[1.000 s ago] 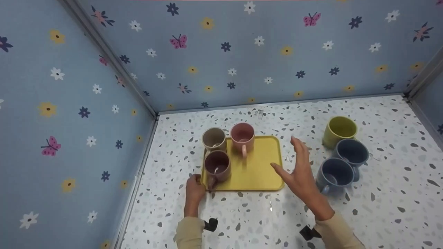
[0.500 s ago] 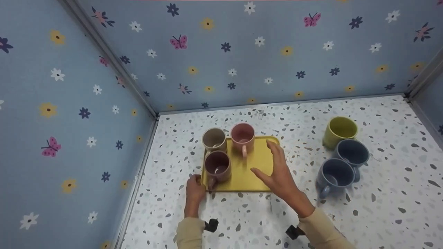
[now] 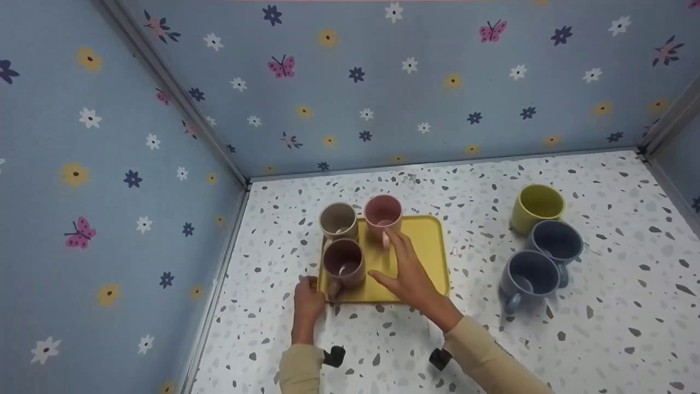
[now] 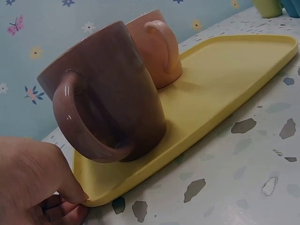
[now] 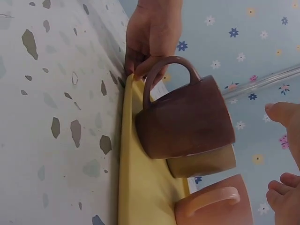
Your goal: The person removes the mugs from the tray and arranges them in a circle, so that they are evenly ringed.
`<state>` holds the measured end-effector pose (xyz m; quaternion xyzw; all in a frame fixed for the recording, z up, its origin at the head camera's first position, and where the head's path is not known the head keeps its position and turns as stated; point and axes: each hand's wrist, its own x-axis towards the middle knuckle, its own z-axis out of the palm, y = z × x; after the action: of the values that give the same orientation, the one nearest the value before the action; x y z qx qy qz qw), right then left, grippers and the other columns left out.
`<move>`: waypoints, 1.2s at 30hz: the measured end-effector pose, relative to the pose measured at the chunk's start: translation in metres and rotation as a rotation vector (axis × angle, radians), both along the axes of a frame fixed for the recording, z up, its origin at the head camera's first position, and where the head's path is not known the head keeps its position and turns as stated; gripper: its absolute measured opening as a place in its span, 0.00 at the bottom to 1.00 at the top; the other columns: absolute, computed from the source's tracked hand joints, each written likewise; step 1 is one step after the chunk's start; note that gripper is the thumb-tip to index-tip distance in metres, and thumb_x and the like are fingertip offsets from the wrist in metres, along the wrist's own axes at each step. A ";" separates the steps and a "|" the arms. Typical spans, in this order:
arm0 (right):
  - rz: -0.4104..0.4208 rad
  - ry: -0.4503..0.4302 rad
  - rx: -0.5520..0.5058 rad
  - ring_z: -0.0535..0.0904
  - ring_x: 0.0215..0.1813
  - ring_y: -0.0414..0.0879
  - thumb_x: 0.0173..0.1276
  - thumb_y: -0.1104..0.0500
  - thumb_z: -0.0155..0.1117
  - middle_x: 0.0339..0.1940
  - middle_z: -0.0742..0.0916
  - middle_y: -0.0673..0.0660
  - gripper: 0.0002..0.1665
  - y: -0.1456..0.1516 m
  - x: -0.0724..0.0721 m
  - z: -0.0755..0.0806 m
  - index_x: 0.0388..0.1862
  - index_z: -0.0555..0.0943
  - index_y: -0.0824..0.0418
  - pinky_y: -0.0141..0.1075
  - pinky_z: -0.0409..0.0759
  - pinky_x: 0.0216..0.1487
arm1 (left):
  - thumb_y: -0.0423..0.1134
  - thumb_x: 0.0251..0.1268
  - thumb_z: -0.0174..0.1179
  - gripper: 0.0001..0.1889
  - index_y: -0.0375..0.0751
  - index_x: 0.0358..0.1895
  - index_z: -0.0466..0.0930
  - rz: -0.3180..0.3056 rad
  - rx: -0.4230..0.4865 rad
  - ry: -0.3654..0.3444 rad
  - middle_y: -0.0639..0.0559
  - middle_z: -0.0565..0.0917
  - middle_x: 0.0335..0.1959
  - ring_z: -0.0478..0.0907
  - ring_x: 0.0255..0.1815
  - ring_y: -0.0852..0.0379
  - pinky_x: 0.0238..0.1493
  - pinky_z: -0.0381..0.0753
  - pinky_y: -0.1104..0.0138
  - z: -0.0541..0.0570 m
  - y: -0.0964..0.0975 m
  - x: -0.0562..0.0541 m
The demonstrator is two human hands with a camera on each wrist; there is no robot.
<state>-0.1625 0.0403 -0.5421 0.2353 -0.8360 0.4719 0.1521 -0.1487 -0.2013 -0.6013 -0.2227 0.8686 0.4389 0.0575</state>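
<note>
My left hand pinches the front left corner of a yellow tray, thumb on the rim and fingers curled beneath, as the left wrist view shows. Just inside that corner stands a purple-brown mug, its handle toward the front. Behind it is a beige mug, and to its right a pink mug with its handle facing me. Over the tray, my right hand spreads thumb and fingers apart with nothing between them. Its fingertips overlap the pink handle in the head view; the thumb is close to the brown mug.
To the right of the tray, a yellow-green mug and two blue mugs, one in front and one behind, stand close together on the speckled table. Flowered walls enclose the back and sides.
My right hand has swept left from beside the blue mugs to over the tray, fingers still spread. My left hand, the tray and the mugs have stayed put.
</note>
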 end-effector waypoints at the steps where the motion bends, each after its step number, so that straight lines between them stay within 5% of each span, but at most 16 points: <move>1: 0.007 -0.001 0.006 0.65 0.70 0.52 0.54 0.54 0.74 0.69 0.67 0.64 0.53 -0.002 -0.001 -0.002 0.74 0.57 0.63 0.46 0.66 0.68 | 0.25 0.58 0.48 0.20 0.28 0.56 0.72 0.004 0.003 -0.004 0.38 0.78 0.46 0.76 0.44 0.49 0.48 0.77 0.58 0.000 0.000 0.000; 10: 0.032 -0.022 0.028 0.57 0.74 0.63 0.54 0.52 0.74 0.71 0.64 0.69 0.53 -0.016 -0.006 -0.016 0.73 0.58 0.66 0.49 0.60 0.71 | 0.26 0.58 0.49 0.21 0.27 0.56 0.71 -0.017 -0.011 0.015 0.36 0.77 0.48 0.75 0.49 0.45 0.54 0.74 0.54 0.001 -0.001 0.001; 29: 0.083 -0.097 0.119 0.55 0.74 0.62 0.56 0.42 0.70 0.71 0.64 0.68 0.58 -0.041 -0.011 -0.022 0.74 0.54 0.69 0.48 0.59 0.72 | 0.25 0.57 0.48 0.21 0.27 0.56 0.71 0.003 -0.022 -0.001 0.35 0.77 0.49 0.75 0.49 0.46 0.52 0.75 0.56 0.002 0.000 0.001; 36: 0.103 -0.180 0.128 0.61 0.72 0.54 0.57 0.40 0.69 0.73 0.63 0.63 0.58 -0.051 -0.011 -0.020 0.75 0.53 0.64 0.48 0.63 0.70 | 0.25 0.56 0.49 0.21 0.27 0.56 0.72 -0.013 -0.021 0.010 0.36 0.77 0.47 0.76 0.46 0.46 0.49 0.76 0.56 0.002 0.000 0.001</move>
<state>-0.1739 -0.0103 -0.5625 0.2437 -0.8616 0.4437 0.0367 -0.1477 -0.2018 -0.5992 -0.2157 0.8748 0.4305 0.0537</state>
